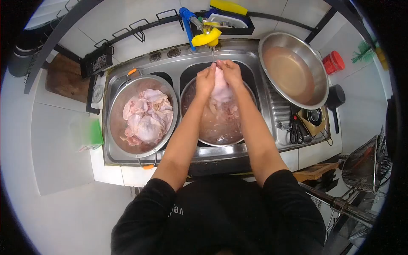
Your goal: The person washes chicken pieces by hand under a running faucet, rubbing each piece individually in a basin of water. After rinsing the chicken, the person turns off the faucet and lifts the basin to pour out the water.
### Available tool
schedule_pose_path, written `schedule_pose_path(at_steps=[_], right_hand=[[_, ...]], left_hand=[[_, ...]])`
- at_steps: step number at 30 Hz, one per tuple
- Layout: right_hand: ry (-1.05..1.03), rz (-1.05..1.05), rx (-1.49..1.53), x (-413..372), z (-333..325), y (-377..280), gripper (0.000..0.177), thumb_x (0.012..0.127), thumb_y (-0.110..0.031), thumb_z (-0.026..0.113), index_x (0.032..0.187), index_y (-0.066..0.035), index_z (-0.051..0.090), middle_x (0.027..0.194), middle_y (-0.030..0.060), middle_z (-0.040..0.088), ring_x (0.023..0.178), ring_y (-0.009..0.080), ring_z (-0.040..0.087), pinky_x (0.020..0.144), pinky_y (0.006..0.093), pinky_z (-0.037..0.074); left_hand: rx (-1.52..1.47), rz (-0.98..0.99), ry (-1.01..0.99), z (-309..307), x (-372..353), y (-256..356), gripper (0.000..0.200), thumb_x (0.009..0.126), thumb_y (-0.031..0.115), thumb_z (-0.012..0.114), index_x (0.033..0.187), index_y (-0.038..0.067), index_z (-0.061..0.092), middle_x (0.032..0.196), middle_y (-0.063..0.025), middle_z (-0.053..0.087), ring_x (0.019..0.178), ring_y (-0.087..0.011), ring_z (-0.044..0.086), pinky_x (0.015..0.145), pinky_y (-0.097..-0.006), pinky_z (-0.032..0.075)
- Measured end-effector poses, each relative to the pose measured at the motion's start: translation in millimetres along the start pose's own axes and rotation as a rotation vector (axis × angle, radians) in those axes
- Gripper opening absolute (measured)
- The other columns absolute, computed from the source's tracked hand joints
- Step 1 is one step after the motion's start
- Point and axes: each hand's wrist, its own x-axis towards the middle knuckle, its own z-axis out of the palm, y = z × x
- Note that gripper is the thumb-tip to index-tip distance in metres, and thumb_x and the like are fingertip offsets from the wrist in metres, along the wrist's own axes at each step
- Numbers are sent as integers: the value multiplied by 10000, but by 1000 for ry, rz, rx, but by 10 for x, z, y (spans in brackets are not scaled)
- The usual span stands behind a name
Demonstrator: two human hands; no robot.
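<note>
Between my two hands hangs a pale piece of raw chicken (221, 87), held up under the tap (211, 36) at the back of the sink. My left hand (205, 80) is closed on its left side, and my right hand (231, 73) grips its upper right side. Below it, a round metal bowl (182, 111) of cloudy pinkish water stands in the sink basin, with more chicken partly under the surface. The lower end of the held piece reaches toward that water. My fingertips are partly hidden from this angle.
On the left, a metal pan with orange-sleeved handles (117, 127) holds several raw chicken pieces. A large basin of murky water (316, 72) rests on the drainboard at right. Scissors (296, 129), a red cup (333, 62) and a black-handled pan (335, 97) are nearby.
</note>
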Motion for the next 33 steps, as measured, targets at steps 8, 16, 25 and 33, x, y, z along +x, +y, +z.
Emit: schedule_pose_path(at_steps=[8, 16, 25, 33], right_hand=[[-230, 47, 361, -135, 50, -157, 339, 841, -252, 631, 989, 47, 573, 858, 91, 629, 718, 135, 585, 639, 272, 480], [-107, -37, 385, -94, 166, 14, 449, 805, -148, 660, 1186, 19, 490, 1051, 111, 593, 841, 153, 593, 746, 269, 476], [179, -2, 242, -11, 115, 57, 253, 792, -174, 666, 916, 43, 627, 837, 83, 645, 726, 130, 579, 647, 274, 465], [158, 431, 381, -75, 42, -123, 591, 896, -497, 447, 1020, 65, 584, 954, 137, 619, 784, 190, 579, 695, 347, 476]], left_hand=[[-1, 161, 296, -92, 558, -216, 439, 887, 385, 492, 1007, -30, 570, 968, -239, 602, 895, -380, 578, 745, -428, 445], [-544, -242, 130, 37, 315, -145, 329, 834, 267, 626, 947, -40, 586, 853, -123, 625, 737, -187, 585, 638, -301, 475], [-256, 49, 149, 164, 59, -28, 268, 872, 227, 582, 975, -20, 582, 840, -69, 621, 704, -110, 550, 622, -254, 449], [-700, -249, 201, 157, 88, -189, 494, 943, 403, 385, 974, -46, 586, 937, -132, 625, 839, -195, 577, 763, -316, 442]])
